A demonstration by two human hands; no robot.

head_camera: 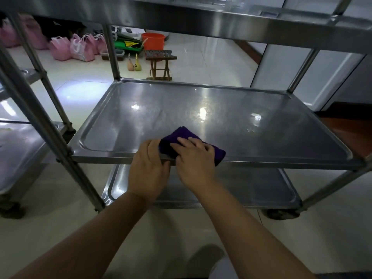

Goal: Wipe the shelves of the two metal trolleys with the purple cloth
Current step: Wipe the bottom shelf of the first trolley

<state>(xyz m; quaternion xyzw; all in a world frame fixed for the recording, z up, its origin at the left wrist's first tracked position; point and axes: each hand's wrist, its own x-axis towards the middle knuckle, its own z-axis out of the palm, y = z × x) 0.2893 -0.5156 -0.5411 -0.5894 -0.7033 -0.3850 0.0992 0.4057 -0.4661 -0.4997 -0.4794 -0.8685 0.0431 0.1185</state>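
— Where's the purple cloth (pixel 192 144)?

— At the middle shelf (pixel 251 125) near edge, folded into a dark, plush pad. Pinned flat under the right hand (pixel 194 158), fingers spread on top, pressing rather than gripping. Left hand (pixel 149 168) touching its left end, curled over the shelf lip (grasp underneath hidden).

— Wiping it well?

— Probably: firm even pressure, overlapping strokes out to the far corners, along the raised rim too.

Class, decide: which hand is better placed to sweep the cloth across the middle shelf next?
The right hand: it lies flat on the purple cloth, while the left hand grips the middle shelf at its front edge.
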